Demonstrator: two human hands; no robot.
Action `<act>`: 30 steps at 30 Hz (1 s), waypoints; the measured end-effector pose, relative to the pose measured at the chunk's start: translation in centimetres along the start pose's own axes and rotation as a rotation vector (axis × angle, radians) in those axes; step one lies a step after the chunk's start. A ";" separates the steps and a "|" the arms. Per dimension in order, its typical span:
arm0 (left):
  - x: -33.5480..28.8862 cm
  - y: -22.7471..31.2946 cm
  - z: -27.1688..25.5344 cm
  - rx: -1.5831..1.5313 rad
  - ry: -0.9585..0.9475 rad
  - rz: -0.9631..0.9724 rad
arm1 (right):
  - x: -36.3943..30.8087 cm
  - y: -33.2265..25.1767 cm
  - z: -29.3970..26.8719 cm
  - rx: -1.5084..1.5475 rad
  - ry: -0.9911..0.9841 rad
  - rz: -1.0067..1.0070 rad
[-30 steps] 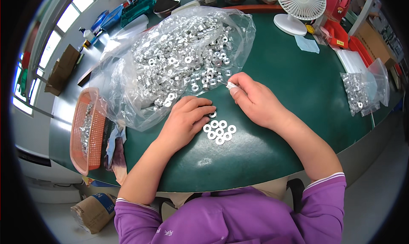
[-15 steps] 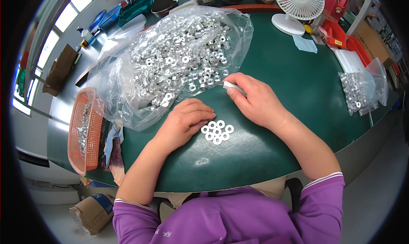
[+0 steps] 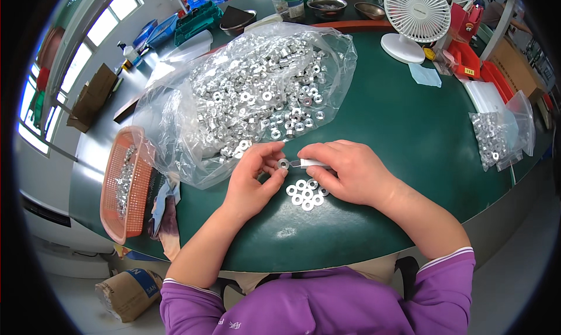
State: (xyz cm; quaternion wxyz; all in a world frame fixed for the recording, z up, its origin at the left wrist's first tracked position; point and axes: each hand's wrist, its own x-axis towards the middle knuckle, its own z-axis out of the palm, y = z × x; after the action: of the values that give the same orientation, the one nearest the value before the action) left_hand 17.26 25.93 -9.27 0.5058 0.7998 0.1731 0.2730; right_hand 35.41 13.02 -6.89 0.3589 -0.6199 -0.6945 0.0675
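Between the fingertips of my left hand (image 3: 255, 174) is a small silver metal ring (image 3: 283, 164), its hole facing up toward me. My right hand (image 3: 350, 170) grips a white-handled tool (image 3: 312, 163) with a thin metal tip; that tip reaches the ring's edge or nearly so. The tool's exact kind is unclear. Just below both hands, several flat rings (image 3: 307, 204) lie close together on the green tabletop (image 3: 374, 230), partly hidden by my right hand. Beyond my hands, a large clear plastic bag (image 3: 175, 151) lies open, full of similar metal rings (image 3: 274, 134).
An orange mesh basket (image 3: 138, 189) with metal pieces stands at the left, with cloths (image 3: 166, 209) beside it. At the far right are a white fan (image 3: 403, 47), a red bin (image 3: 467, 60) and a small clear bag of metal parts (image 3: 489, 139). Metal bowls (image 3: 327, 7) sit at the back.
My left hand has lifted off the table beside the loose rings and now holds one ring up. My right hand has brought the tool from the bag's edge down toward it.
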 end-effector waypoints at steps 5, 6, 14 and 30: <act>-0.2 0.0 0.5 -0.165 0.028 -0.055 | -0.1 -0.2 0.6 -0.009 0.015 -0.004; -0.2 -0.1 0.4 -0.164 0.029 -0.054 | -0.1 -0.2 0.6 -0.009 0.022 -0.005; 0.0 -0.4 0.1 -0.224 -0.006 0.036 | -0.1 -0.3 0.8 0.053 -0.029 0.045; 0.5 0.2 -0.6 -0.650 -0.116 -0.366 | 0.2 0.2 0.9 -0.293 0.176 -0.244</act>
State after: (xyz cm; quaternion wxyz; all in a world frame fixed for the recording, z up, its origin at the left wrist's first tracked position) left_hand 17.32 26.60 -8.78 0.7826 0.5674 0.1886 0.1732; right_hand 35.03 13.55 -7.59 0.3297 -0.5803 -0.7328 -0.1327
